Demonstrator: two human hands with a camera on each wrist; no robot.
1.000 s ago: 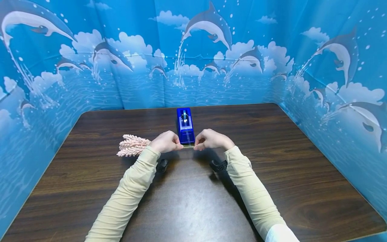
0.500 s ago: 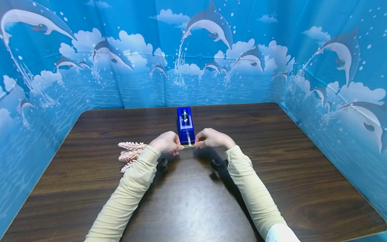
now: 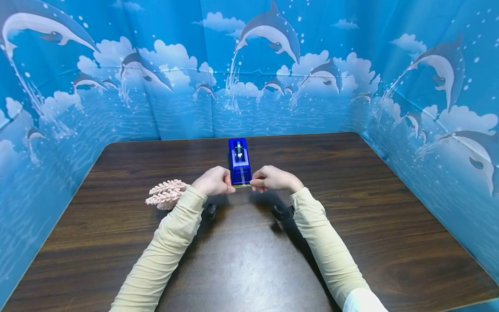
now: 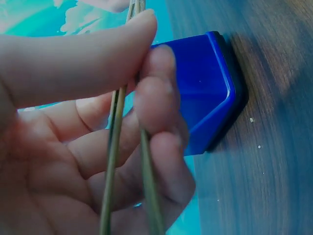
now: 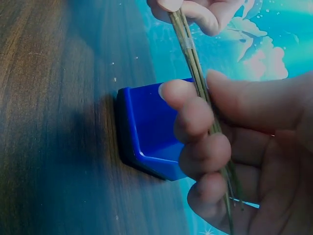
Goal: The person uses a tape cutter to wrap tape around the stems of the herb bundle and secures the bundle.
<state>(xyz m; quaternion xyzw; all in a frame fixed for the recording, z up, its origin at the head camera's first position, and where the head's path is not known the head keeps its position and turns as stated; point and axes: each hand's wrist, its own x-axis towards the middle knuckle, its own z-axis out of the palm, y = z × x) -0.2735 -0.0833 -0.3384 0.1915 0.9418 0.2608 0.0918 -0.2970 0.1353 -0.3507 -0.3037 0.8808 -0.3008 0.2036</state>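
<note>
A bunch of pale pink artificial flowers (image 3: pixel 167 194) lies sideways, its heads sticking out left of my left hand (image 3: pixel 213 181). That hand pinches the thin green stems (image 4: pixel 113 147) between thumb and fingers. Further along the same stems, my right hand (image 3: pixel 275 178) grips them near their cut ends, fingers curled round, as the right wrist view shows. Between both hands, a clear band of tape (image 5: pixel 188 43) wraps the stems. Right behind them stands a blue tape dispenser (image 3: pixel 239 161), with a strip of tape (image 3: pixel 242 177) running over its front toward the stems.
The dark wood-grain table (image 3: pixel 249 242) spreads around the hands. A blue curtain (image 3: pixel 175 104) printed with dolphins surrounds its back and sides. Black straps (image 3: pixel 282 213) show below the wrists.
The flower heads fanned out downward, then came back up into a tighter bunch as the stems turned. Both hands stay nearly in place, the stems now slightly closer to the dispenser's front.
</note>
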